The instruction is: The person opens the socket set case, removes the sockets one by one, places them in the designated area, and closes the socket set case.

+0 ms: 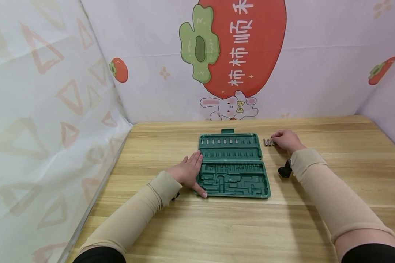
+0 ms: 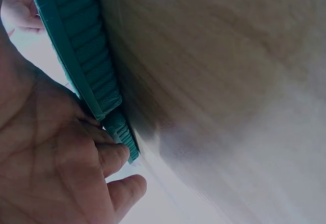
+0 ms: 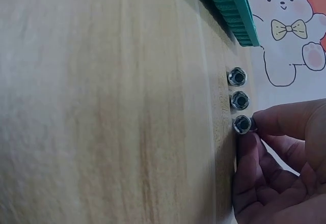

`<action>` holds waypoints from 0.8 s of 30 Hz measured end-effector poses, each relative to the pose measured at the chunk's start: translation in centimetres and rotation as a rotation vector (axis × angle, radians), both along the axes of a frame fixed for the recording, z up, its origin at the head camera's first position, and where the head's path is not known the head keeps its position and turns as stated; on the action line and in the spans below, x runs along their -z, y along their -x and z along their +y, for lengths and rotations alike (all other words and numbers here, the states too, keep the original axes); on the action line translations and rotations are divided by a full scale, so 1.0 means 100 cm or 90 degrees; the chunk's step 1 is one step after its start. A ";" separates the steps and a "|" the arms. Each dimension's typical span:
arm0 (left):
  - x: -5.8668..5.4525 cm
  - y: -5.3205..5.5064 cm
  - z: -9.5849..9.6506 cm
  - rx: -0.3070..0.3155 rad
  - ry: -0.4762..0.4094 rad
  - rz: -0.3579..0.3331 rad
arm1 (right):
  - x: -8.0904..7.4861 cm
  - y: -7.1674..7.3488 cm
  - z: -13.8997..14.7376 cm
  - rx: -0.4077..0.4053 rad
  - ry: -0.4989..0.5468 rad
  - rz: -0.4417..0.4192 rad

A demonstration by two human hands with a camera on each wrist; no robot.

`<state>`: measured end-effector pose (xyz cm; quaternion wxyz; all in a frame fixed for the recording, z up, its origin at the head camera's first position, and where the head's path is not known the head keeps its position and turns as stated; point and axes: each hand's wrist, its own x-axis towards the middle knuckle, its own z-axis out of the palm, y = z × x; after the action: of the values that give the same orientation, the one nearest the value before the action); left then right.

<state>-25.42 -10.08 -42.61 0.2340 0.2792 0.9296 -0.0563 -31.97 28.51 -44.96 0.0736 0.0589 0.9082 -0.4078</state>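
A green tool case [image 1: 233, 154] lies unfolded on the table, with several small metal sockets [image 1: 218, 141] in a row in its upper half. Along the case's left edge rests my left hand [image 1: 188, 170], fingers spread, thumb at the lower left corner. The left wrist view shows that palm [image 2: 56, 147] against the green ribbed side [image 2: 84, 56]. To the right of the case, my right hand [image 1: 287, 140] pinches a metal socket [image 3: 242, 124] between thumb and fingers, at table level. Two more sockets, one nearest the hand [image 3: 239, 101] and one farther [image 3: 237, 76], stand in line beside it.
The case's lower half [image 1: 233, 179] has moulded recesses. A wooden table [image 1: 230, 226] carries everything. Behind it hangs a printed cloth [image 1: 151, 98], and another cloth [image 1: 52, 146] runs along the left side. A dark wrist device [image 1: 285, 170] sits under my right wrist.
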 end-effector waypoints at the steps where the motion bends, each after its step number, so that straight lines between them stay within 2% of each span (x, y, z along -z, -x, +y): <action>1: 0.000 0.000 0.000 -0.001 -0.001 0.000 | 0.000 0.000 0.000 -0.002 -0.008 0.003; 12: -0.003 -0.001 -0.001 -0.004 -0.004 -0.002 | -0.006 -0.003 -0.003 -0.019 -0.039 0.005; 24: -0.001 -0.001 -0.001 -0.006 -0.006 0.001 | -0.008 -0.005 -0.001 -0.003 0.006 -0.013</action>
<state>-25.30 -10.14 -42.48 0.2319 0.2755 0.9315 -0.0513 -31.45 28.38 -44.16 0.0841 0.0603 0.9057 -0.4112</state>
